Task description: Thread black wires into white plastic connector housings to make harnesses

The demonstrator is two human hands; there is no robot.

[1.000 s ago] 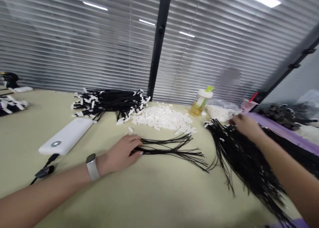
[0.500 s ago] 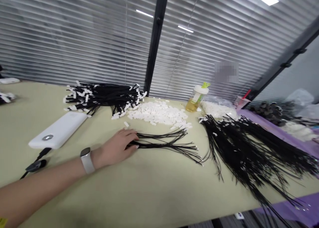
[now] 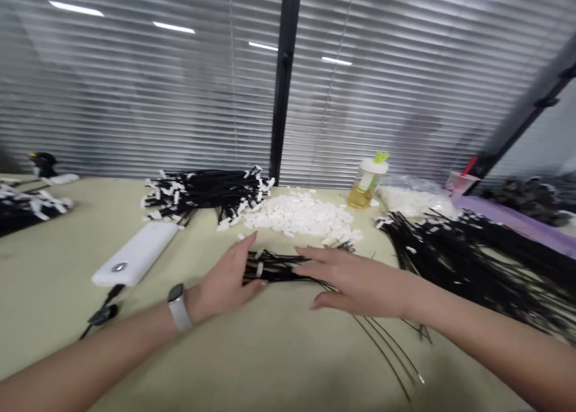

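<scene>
A small bundle of thin black cables [image 3: 279, 267] lies on the table in front of me, white connectors showing near its left end. My left hand [image 3: 227, 277], with a watch on the wrist, stands at that end; its fingers are stretched out, thumb apart, the palm facing the cable ends. Over the right part of the bundle is my right hand [image 3: 348, 280], fingers spread and fingertips at the cables. It hides part of them. A few loose cables [image 3: 382, 346] trail from under it toward the front. Just behind the bundle lies a heap of white connectors [image 3: 301, 214].
A stack of black cables with white ends [image 3: 207, 190] is at the back left, beside a white power bank [image 3: 137, 253]. A drink bottle [image 3: 366, 184] and a bag of white pieces [image 3: 416, 201] stand behind a large spread of black cables [image 3: 450, 268].
My right hand has come into view from the right, over the cables. My left hand has moved from lying on them to standing at their left end. The view has shifted left.
</scene>
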